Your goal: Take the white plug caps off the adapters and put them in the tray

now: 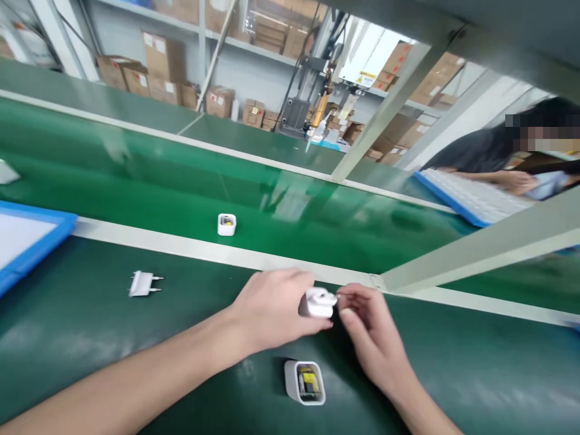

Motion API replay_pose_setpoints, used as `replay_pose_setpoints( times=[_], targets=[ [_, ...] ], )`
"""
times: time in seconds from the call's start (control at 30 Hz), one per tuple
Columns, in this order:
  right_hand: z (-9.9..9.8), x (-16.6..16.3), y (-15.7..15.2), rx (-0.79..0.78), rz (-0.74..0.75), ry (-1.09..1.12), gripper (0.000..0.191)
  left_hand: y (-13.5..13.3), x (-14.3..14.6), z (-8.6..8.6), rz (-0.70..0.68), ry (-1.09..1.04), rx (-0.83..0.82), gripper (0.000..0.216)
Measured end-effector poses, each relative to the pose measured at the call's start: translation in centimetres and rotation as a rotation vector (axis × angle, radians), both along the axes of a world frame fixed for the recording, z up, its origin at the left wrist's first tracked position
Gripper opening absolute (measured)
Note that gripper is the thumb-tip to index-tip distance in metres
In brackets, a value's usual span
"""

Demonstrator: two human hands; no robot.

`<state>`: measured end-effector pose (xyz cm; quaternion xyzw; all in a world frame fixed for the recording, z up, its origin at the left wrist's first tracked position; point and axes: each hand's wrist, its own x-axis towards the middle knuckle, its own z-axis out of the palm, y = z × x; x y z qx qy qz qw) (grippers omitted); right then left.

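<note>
Above the green bench, my left hand [274,311] is closed around a white charger housing [319,308] with a white plug piece at its end. My right hand [369,329] is beside it, thumb and fingers pinched close to the plug end; whether they grip a part of it I cannot make out. Below both hands an open white charger housing [305,383] lies on the bench, yellow and dark components showing inside. To the left lies a loose white two-pin plug piece [143,283].
Another open white housing [226,225] rests on the green conveyor belt [181,205] beyond the pale rail. A blue-edged tray [38,241] stands at the left. A slanted metal post [475,241] rises on the right. Across the belt a person [480,151] works at another blue tray [471,193].
</note>
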<state>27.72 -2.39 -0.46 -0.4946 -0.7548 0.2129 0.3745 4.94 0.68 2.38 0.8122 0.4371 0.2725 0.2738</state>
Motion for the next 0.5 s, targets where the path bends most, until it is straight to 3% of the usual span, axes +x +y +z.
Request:
replay_pose_setpoints(
  times=[0.13, 0.2, 0.37, 0.43, 0.5],
  targets=[
    [-0.6, 0.4, 1.5, -0.114, -0.132, 0.157, 0.026, 4.0, -7.1, 3.5, 0.515, 0.017, 0.291, 0.033],
    [-0.5, 0.3, 1.5, -0.161, -0.143, 0.121, 0.032, 6.3, -11.2, 3.4, 0.707, 0.18, 0.224, 0.034],
    [-0.3, -0.1, 0.6, -0.144, -0.077, -0.085, 0.04, 8.6, -17.3, 0.8, 0.58, 0.4, -0.152, 0.041],
    [-0.3, -0.1, 0.4, -0.124, -0.072, -0.118, 0.039, 7.9, -18.6, 1.3, 0.533, 0.441, -0.233, 0.064],
    [-0.4, 0.0, 0.5, -0.1, -0.073, -0.125, 0.041, 6.2, -19.6, 2.7, 0.502, 0.481, -0.291, 0.084]
  ],
)
